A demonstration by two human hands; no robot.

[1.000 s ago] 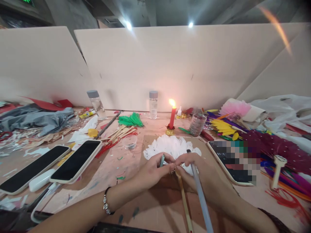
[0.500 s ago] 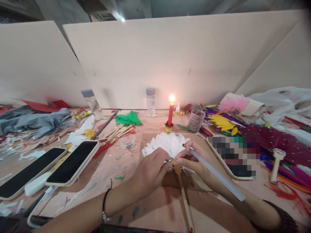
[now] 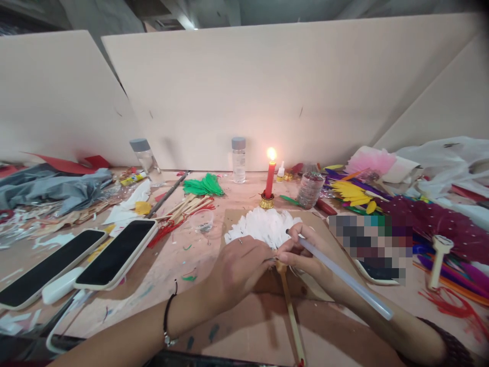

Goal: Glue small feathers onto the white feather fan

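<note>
On the table (image 3: 244, 326), near its front edge, lies the white feather fan (image 3: 263, 227). The left hand (image 3: 239, 267) pinches its base closed; the right hand (image 3: 305, 252) grips a glue stick (image 3: 344, 278). The lit candle (image 3: 269, 176) (just behind) could singe the feathers.

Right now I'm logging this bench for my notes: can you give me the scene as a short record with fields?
Left hand: pressing on the white feather fan at its base
Right hand: holding a glue stick, fingertips at the fan's base
Fan handle: wooden, pointing toward the person
Candle: lit, behind the fan
Phones: two, dark screens, at left
Feathers: coloured, piled at right
</note>
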